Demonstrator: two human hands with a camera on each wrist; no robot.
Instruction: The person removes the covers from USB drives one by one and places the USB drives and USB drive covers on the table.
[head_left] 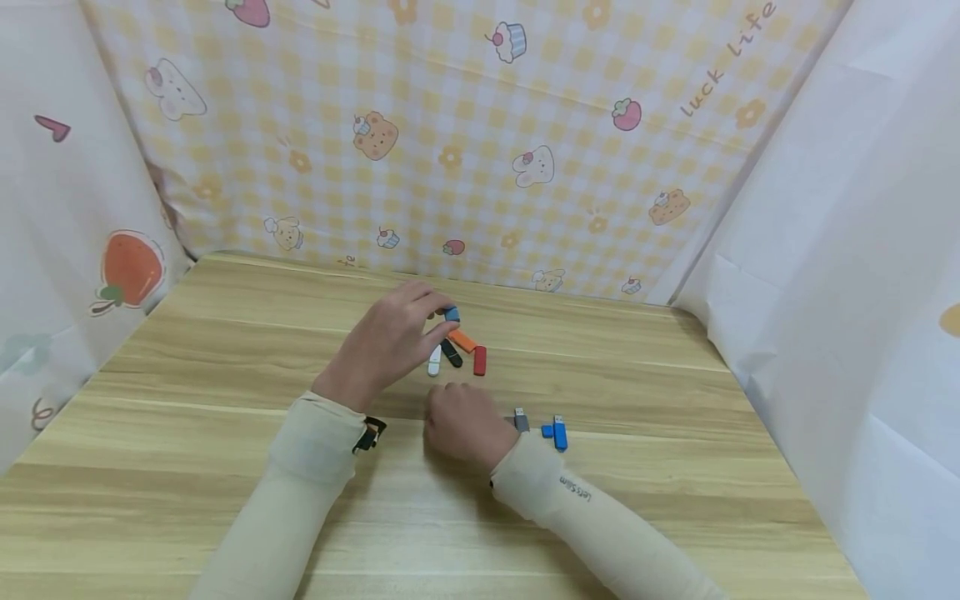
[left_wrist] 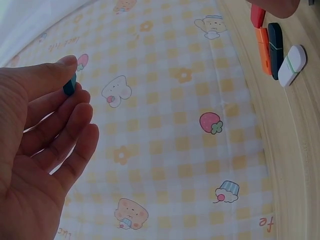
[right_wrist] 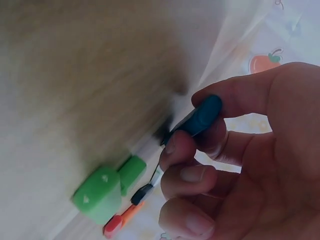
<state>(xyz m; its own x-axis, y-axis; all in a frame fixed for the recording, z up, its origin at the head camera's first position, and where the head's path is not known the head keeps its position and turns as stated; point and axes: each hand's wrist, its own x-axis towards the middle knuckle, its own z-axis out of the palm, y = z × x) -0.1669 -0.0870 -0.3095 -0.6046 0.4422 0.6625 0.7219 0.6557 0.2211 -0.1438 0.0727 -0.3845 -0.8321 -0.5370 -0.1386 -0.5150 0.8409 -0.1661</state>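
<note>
My left hand (head_left: 390,337) is over the far middle of the table, pinching a small blue piece (head_left: 452,314) that looks like a USB stick cap. In the left wrist view, thumb and fingertips hide much of this piece (left_wrist: 70,85). Nearer to me is my right hand (head_left: 467,421), seen from its back in the head view. The right wrist view shows it pinching a blue-teal USB stick (right_wrist: 202,116) between thumb and fingers. Beyond my right hand lie a white USB stick (head_left: 434,361), a black one (head_left: 452,352), an orange one (head_left: 462,341) and a red one (head_left: 480,361).
To the right of my right hand lie a grey USB stick (head_left: 521,420) and a blue USB stick (head_left: 560,433) with its plug bare, a small blue cap (head_left: 547,431) beside it. A green USB stick (right_wrist: 100,195) shows in the right wrist view. A patterned curtain (head_left: 450,200) borders the table.
</note>
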